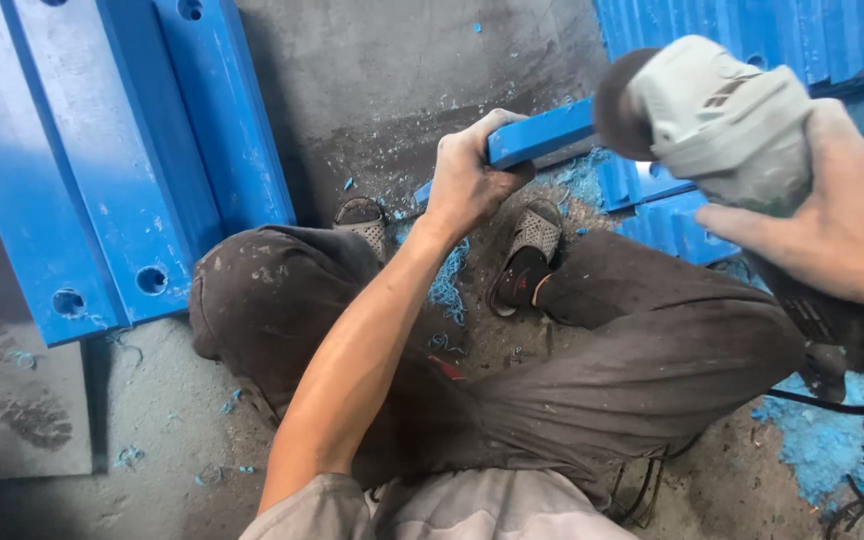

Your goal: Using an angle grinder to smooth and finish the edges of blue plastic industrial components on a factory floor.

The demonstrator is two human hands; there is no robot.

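The person squats on a dusty concrete floor (372, 90) and works a blue plastic block (537, 133) with a handheld power grinder (722, 120). The step in hand looks like the trimming or smoothing of the block's edge: blue shavings (447, 285) lie between the sandalled feet and in a heap at the lower right, which suggests cutting is well under way.

The left hand (467, 180) reaches forward with the arm nearly straight, passing between the knees. Its grip is closed over the near end of the block, fingers wrapped over the top face and thumb below, holding the piece tilted up off the floor, just above the right sandal (527, 250).

The right hand (837, 215) is raised at the right of the view, wrist bent, palm against the grey body of the grinder. Its grip is wrapped around the tool's body, with the index finger stretched along the housing. The dark disc end of the tool is blurred, and it sits just beside the block's far end; whether it touches cannot be told.

By my judgement, the next move calls for a firm hold on the block while the disc meets the edge, with the left fingers kept well apart from the disc.

More blue slabs with drilled holes (122, 170) lean at the left.
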